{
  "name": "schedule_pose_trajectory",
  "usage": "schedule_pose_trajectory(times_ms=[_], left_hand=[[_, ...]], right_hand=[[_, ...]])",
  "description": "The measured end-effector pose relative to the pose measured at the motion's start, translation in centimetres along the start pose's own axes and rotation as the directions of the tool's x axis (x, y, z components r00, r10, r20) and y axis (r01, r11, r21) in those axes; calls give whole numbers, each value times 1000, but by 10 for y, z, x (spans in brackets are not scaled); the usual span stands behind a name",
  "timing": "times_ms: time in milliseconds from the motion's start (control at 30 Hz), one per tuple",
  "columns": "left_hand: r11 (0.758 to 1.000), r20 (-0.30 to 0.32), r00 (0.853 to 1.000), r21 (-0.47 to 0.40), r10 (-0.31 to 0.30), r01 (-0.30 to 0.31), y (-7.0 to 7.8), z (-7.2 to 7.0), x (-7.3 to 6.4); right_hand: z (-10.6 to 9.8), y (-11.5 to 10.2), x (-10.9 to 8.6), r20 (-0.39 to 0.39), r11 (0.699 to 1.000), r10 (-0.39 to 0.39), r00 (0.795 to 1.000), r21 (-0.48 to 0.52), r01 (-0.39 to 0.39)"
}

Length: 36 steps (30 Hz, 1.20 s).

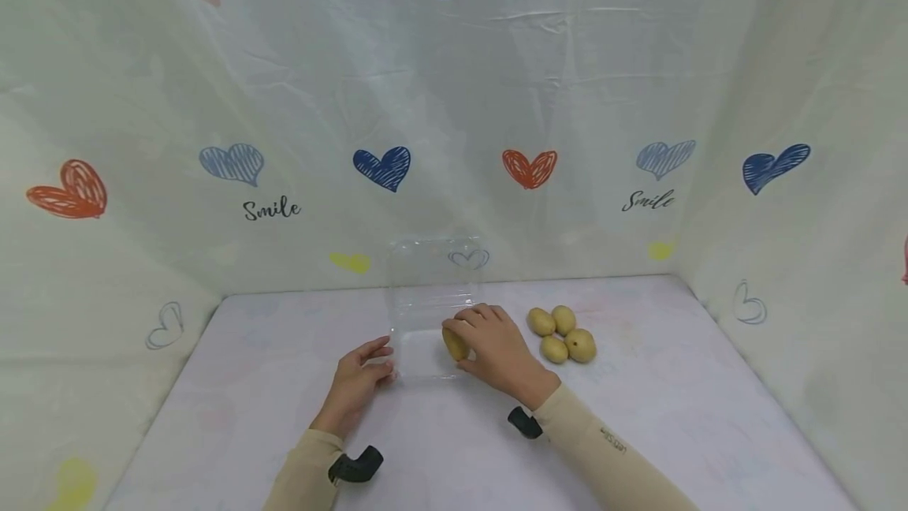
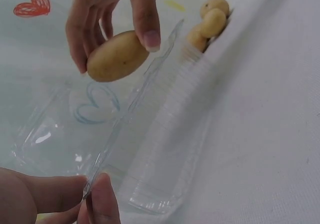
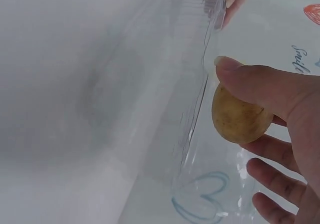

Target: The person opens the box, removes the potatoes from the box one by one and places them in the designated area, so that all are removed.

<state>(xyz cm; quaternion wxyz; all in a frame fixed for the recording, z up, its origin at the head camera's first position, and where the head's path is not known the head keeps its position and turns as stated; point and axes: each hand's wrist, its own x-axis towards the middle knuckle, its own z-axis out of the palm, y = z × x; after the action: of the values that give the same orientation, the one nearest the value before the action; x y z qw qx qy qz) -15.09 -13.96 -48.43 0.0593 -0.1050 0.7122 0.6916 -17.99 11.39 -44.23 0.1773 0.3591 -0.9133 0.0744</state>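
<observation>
My right hand (image 1: 499, 352) holds a potato (image 1: 455, 344) between thumb and fingers, above the right side of a clear plastic container (image 1: 426, 355). In the left wrist view the potato (image 2: 118, 57) is lengthwise in the grip, just over the container's rim. The container's lid (image 1: 434, 270) stands raised at the back. At the container's left edge is my left hand (image 1: 357, 381); the left wrist view shows its thumb and fingers pinching the rim. Inside the container, the bottom shows bare through the plastic (image 2: 160, 149).
Several potatoes (image 1: 563, 335) lie grouped on the white table (image 1: 660, 385), right of my right hand. Behind the table hangs a pale sheet (image 1: 454, 101) printed with hearts and words, and it also closes off both sides.
</observation>
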Motion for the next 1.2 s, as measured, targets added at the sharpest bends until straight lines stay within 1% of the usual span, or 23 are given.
schedule_pose_trajectory(times_ms=[200,400,533,767,1000,1200], left_hand=[[1000,1,1000,16,-6,6,0,-2,-1],[1000,-2,1000,6,-1,1,0,-2,-2],[1000,1,1000,7,-4,4,1,-2,-2],[1000,7,1000,-4,1,-1,0,-1,-3],[1000,3,1000,0,-4,4,2,0,-3],[1000,5,1000,8,-5,5,2,0,-3]], right_hand=[[-8,16,-17,-58,1000,22,998,9,-21],[-14,33,-34,-94,996,82,992,35,-79],[-18,44,-45,-102,990,130,986,58,-125],[-24,64,-64,-148,984,179,973,6,-180],[-30,84,-82,-151,969,247,957,29,-246],[-32,101,-96,-164,961,274,948,12,-276]])
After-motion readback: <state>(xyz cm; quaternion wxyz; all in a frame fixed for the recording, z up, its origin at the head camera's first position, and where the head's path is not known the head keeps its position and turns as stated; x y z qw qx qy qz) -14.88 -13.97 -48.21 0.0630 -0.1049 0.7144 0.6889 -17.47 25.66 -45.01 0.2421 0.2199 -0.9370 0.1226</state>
